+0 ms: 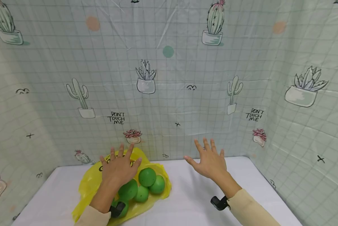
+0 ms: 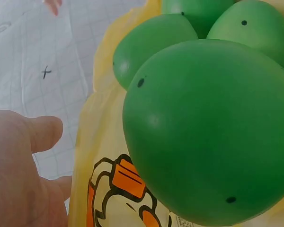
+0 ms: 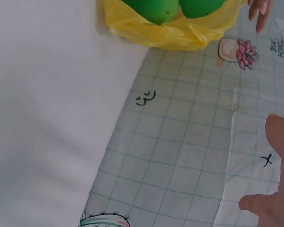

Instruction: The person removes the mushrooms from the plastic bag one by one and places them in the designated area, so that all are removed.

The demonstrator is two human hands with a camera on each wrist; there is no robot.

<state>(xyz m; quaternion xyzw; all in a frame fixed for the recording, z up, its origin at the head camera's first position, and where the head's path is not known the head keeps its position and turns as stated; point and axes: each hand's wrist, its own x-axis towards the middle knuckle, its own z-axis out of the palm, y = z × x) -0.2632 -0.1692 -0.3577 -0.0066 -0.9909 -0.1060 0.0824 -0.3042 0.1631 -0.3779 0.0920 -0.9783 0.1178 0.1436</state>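
My left hand (image 1: 118, 168) is held with fingers spread above a yellow plastic bag (image 1: 91, 180) and grips nothing. Several green round fruits (image 1: 147, 177) with small dark dots lie on the bag, partly hidden by the left hand and forearm. In the left wrist view one large green fruit (image 2: 208, 132) fills much of the picture, beside a printed cartoon on the bag. My right hand (image 1: 211, 161) is raised over the right part of the table, fingers spread and holding nothing. The bag's edge (image 3: 175, 40) shows at the top of the right wrist view.
A white-covered table (image 1: 186, 201) stands in front of me. Behind and at both sides hangs a gridded cloth (image 1: 169, 103) printed with cacti and words. Black wrist cameras (image 1: 219, 203) sit at both cuffs.
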